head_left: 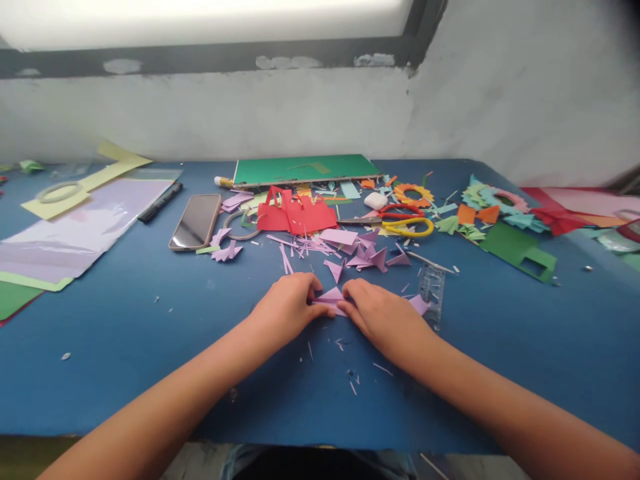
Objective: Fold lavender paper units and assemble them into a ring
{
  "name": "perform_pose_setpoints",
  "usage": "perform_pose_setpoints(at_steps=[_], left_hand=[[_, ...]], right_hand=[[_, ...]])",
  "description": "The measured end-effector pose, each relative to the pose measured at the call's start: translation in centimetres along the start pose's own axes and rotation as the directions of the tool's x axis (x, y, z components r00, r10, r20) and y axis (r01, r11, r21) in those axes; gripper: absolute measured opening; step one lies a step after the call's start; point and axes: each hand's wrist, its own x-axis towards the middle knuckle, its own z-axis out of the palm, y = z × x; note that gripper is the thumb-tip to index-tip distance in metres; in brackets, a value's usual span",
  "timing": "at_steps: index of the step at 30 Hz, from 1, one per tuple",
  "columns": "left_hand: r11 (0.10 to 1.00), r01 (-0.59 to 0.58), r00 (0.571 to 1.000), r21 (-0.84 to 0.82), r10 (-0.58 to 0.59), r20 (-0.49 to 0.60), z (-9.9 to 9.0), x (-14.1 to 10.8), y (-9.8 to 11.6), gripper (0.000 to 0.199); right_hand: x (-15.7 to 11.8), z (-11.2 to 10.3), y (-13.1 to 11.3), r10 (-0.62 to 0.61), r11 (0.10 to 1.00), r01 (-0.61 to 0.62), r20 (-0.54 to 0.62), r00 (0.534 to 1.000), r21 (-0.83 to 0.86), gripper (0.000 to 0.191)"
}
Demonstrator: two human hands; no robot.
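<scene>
A small folded piece of purple paper (329,299) lies on the blue table between my hands. My left hand (293,303) pinches its left side with thumb and fingers. On its right side, my right hand (373,307) presses with the fingertips closed on the paper. Just beyond are folded purple paper pieces (370,255) in a loose pile and thin purple strips (305,245). A clear plastic ruler (433,290) lies right of my right hand, with another purple piece (419,304) partly hidden behind that hand.
Scissors (407,227) with yellow and red handles lie beyond the pile, beside red cut paper (297,212). A phone (195,222), a tape roll (243,225) and a black pen (161,202) are to the left. Folded paper rings (413,195) sit at the back right, near green card (517,250).
</scene>
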Motion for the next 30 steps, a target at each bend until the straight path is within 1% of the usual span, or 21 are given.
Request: perform_pose_setpoints(at_steps=[5,8,10,14,18,19,20,21,23,24,25,26,27,30], left_hand=[[0.997,0.072,0.997,0.033,-0.072,-0.006,-0.4,-0.3,0.4,0.028],[0.997,0.08,0.997,0.003,-0.08,0.001,-0.5,-0.5,0.3,0.025],[0.997,0.065,0.998,-0.034,-0.065,0.005,-0.5,-0.6,0.2,0.018],[0.985,0.004,1.0,-0.175,0.002,0.03,-0.3,-0.7,0.0,0.003],[0.918,-0.017,0.996,-0.395,0.049,0.072,-0.2,-0.6,0.0,0.009],[0.893,-0.009,0.995,-0.45,0.052,0.083,-0.3,-0.6,0.1,0.011],[0.866,0.003,0.994,-0.5,0.05,0.092,-0.4,-0.6,0.2,0.014],[0.84,0.018,0.994,-0.542,0.044,0.101,-0.5,-0.7,0.3,0.017],[0.792,0.049,0.993,-0.608,0.025,0.112,-0.8,-0.8,0.6,0.025],[0.772,0.061,0.993,-0.633,0.014,0.113,-1.0,-0.9,0.7,0.029],[0.75,0.07,0.994,-0.658,0.005,0.11,-1.1,-0.9,0.9,0.031],[0.723,0.076,0.994,-0.687,-0.004,0.106,-1.2,-1.0,1.0,0.032],[0.693,0.081,0.995,-0.717,-0.012,0.101,-1.3,-1.0,1.0,0.032],[0.601,0.099,0.995,-0.793,-0.036,0.097,-1.3,-1.1,1.2,0.027]], right_hand=[[0.2,0.1,0.6,0.007,0.995,-0.009,0.013,1.0,0.102,0.017],[0.2,0.2,0.9,0.007,0.985,-0.007,0.001,1.0,0.173,0.021],[0.2,0.2,1.1,0.001,0.976,0.002,-0.01,1.0,0.219,0.019],[0.2,0.0,1.4,-0.048,0.948,0.056,-0.031,0.998,0.312,0.007],[0.2,-0.7,1.5,-0.092,0.901,0.111,-0.065,0.994,0.419,0.018],[0.2,-0.9,1.5,-0.088,0.873,0.112,-0.071,0.994,0.475,0.02],[0.1,-1.1,1.5,-0.074,0.826,0.104,-0.075,0.994,0.555,0.021],[0.1,-1.2,1.5,-0.049,0.754,0.086,-0.075,0.996,0.651,0.02],[0.1,-1.5,1.5,0.014,0.559,0.034,-0.05,0.999,0.828,0.02],[0.0,-1.6,1.5,0.041,0.47,0.009,-0.032,0.999,0.883,0.022],[0.0,-1.7,1.4,0.061,0.414,-0.009,-0.018,0.998,0.91,0.023],[0.0,-1.8,1.4,0.074,0.383,-0.018,-0.011,0.997,0.924,0.024],[-0.1,-1.9,1.4,0.081,0.371,-0.02,-0.011,0.997,0.928,0.024],[-0.3,-2.0,1.4,0.089,0.391,0.01,-0.049,0.995,0.92,0.023]])
